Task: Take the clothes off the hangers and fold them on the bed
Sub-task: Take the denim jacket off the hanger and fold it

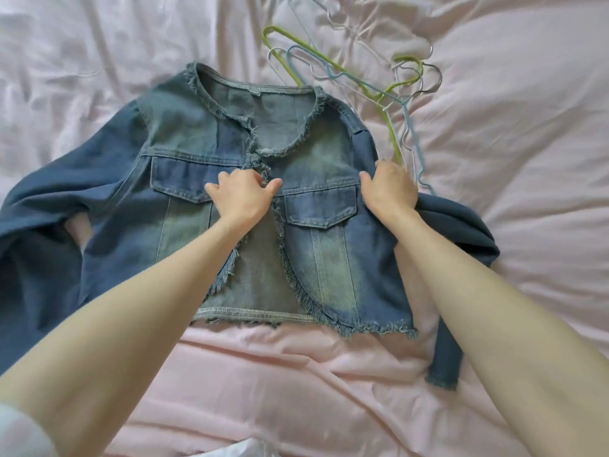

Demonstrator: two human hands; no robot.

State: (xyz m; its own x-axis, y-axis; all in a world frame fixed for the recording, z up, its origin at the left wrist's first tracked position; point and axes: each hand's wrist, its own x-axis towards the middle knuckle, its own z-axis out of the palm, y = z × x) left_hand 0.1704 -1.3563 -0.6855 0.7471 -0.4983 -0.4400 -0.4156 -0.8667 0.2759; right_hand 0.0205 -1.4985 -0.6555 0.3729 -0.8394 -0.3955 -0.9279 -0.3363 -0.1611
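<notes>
A cropped blue denim jacket (184, 153) with frayed edges and two chest pockets lies front-up on the pink bed sheet (296, 384). Its front hangs slightly apart. The left sleeve spreads toward the left edge; the right sleeve bends down along my right arm. My left hand (242, 194) rests on the front opening at chest height, fingers curled on the frayed edge. At the jacket's right side seam, my right hand (389, 189) grips the denim near the armhole. No hanger is in the jacket.
Several empty wire hangers, among them a green hanger (333, 65) and a light blue hanger (408, 127), lie piled beyond the jacket's right shoulder. A bit of white fabric (244, 450) shows at the bottom edge. Rumpled pink sheet surrounds everything.
</notes>
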